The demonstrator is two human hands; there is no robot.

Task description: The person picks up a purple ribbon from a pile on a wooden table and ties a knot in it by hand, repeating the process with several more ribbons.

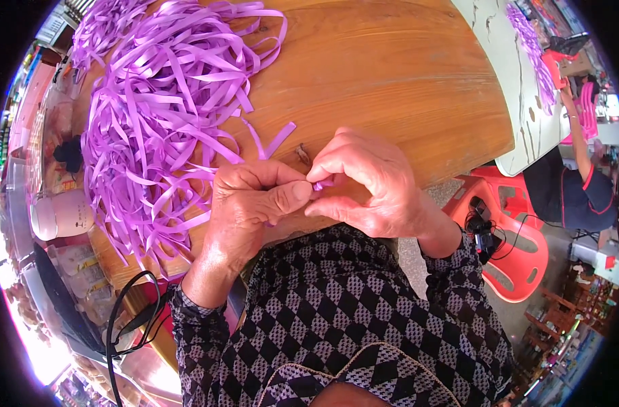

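Observation:
Between my two hands, at the table's near edge, is a small looped bit of purple ribbon (321, 184). My left hand (258, 197) pinches it with thumb and forefinger. From the other side my right hand (367, 183) curves round, its thumb and forefinger tips close to the ribbon; whether they touch it I cannot tell. A large tangled heap of purple ribbons (167, 102) covers the left of the wooden table (384, 61). Beyond my left hand a loose ribbon end (280, 139) sticks out of the heap.
A white marble-look table (526, 136) adjoins at the right, with more purple ribbons (530, 51) on it. A red plastic stool (526, 264) holds a black cabled device (484, 230). Another person (581, 193) works at far right. A white container (62, 214) stands left; black cables (130, 319) hang nearby.

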